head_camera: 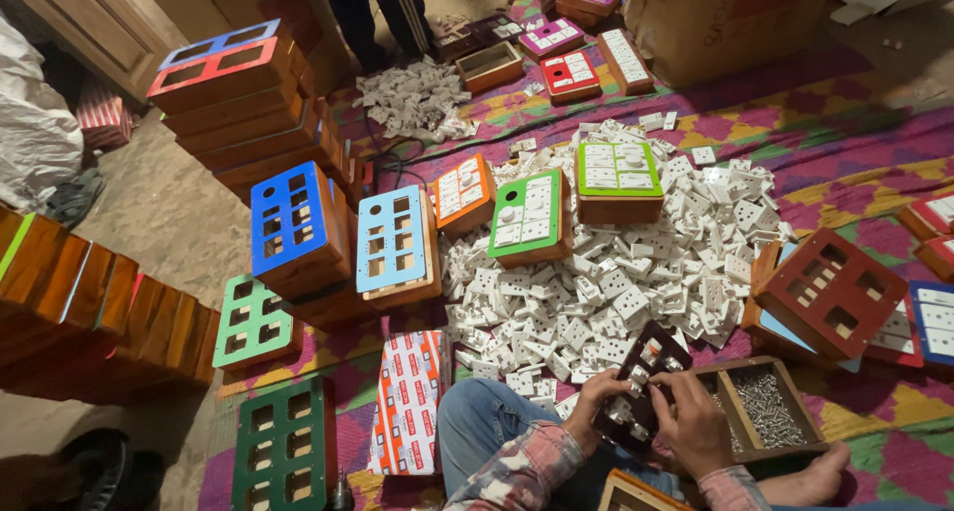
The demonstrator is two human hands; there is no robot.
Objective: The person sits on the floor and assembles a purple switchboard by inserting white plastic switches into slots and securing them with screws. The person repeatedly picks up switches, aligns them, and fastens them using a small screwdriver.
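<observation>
Dark brown switch plate (644,384) tilted over lap, just this side of white socket pile (606,272), long axis slanting up-right. Left hand (593,404) clasps lower-left edge; right hand (694,422) grips right edge, fingers pinching small white module. Screw tray (785,372) right of plate, nearer right hand.

Home floor workshop, white socket pile (616,272) on patterned mat (874,153), stacked wooden switchboard boxes (238,103), screw tray (765,412)
</observation>
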